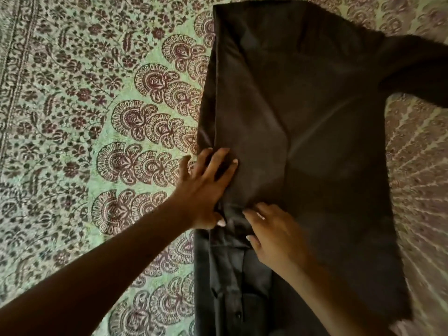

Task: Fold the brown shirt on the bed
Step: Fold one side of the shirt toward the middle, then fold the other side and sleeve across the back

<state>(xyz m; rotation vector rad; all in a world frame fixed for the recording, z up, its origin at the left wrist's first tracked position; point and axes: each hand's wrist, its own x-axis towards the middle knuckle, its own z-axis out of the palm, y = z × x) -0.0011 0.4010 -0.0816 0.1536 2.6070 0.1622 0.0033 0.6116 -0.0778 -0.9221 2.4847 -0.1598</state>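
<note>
On bed (97, 117): hands, brown shirt (303, 117)

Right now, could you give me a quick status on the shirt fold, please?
Left hand flat on folded left edge. Right hand open, fingertips on shirt. Right sleeve not yet folded in. Nothing in the way.

Bare left hand (206, 187) flat, palm down, fingers spread toward 1 o'clock, thumb out toward 5 o'clock; bare forearm stretches back to 8 o'clock. Bare right hand (274, 234) also flat, palm down, fingers pointing 11 o'clock, just beside left thumb; its forearm runs toward 5 o'clock
</note>
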